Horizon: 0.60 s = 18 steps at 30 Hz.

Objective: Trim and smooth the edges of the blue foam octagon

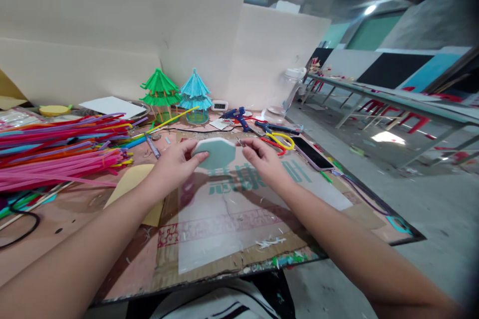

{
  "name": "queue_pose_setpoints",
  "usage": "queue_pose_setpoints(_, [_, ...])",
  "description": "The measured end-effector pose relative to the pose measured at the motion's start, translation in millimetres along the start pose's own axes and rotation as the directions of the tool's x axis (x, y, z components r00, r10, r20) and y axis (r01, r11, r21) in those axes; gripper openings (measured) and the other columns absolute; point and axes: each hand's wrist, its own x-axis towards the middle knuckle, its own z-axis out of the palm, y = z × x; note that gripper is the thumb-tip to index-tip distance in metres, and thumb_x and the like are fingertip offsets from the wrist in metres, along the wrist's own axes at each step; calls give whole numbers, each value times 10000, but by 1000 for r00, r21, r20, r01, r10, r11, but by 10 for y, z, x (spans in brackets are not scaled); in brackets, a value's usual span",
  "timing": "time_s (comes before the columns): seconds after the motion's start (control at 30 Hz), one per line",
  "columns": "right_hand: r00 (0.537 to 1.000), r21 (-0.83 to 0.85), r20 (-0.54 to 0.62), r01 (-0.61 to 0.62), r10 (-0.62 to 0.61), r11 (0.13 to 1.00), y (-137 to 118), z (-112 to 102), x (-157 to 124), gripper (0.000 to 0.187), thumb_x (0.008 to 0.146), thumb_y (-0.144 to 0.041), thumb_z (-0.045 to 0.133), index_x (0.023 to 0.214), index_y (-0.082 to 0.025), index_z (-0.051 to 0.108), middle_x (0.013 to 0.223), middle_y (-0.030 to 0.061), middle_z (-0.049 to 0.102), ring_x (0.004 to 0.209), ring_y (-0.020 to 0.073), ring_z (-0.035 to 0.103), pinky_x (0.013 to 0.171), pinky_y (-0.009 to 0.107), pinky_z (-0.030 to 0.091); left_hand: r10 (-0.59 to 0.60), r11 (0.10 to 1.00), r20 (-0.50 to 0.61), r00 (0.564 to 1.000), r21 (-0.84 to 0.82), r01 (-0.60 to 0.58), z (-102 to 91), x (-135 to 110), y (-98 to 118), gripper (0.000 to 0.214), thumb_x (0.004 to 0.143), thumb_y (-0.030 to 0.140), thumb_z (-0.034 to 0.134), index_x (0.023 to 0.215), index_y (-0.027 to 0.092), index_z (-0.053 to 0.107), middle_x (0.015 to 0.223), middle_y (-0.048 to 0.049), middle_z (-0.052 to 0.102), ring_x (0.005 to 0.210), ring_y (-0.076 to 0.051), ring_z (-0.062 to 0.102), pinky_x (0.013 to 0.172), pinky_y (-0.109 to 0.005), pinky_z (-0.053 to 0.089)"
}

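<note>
left hand [182, 159]: clamped on pale slab [217, 154], mid-frame
right hand [264, 159]: pinched on thin bit [240, 143], identity unclear
step: apparently edge work
next: likely steady alignment

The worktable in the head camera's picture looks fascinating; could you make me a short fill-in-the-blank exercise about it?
1. The pale slab is gripped by the person's ____ hand.
2. In the picture, left of the light-blue roofed model stands a similar model coloured ____.
3. The scissors have handles in red and ____.
4. The phone lies with its dark screen facing ____.

Missing words: left; green; yellow; up.
</note>
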Motion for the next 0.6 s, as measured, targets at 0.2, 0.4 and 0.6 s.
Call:
queue_pose_setpoints(0.2, [944,-267,4,319,-330,909,-15,-74,-28,263,939,-375,543,1093,-211,679,883,51,665,801,186,588,748,322,447,128,935,-3,992,334,-120,9,-79,64,277,928,338,489,1036,201,704,943,-43,733,826,-217,638,722,-291,438])
queue_pose_setpoints(0.4, [908,-387,101,412,-406,825,-47,-44,-49,264,970,-344,521,1039,-173,710,746,34,585,725,173,550,677,297,419,182,885,13,983,433,-170,50,-117,61,281,944,307,473,1089,214,695,1019,-51,741,905,-226,664,815,-305,472])
queue_pose_setpoints(0.6, [888,-433,135,453,-440,780,-43,-17,-65,305,971,-383,519,1066,-164,709,766,43,606,724,174,544,685,303,402,202,883,30,979,427,-195,69,-136,56,258,929,279,491,1077,214,693,1014,-46,744,898,-225,668,802,-315,484])
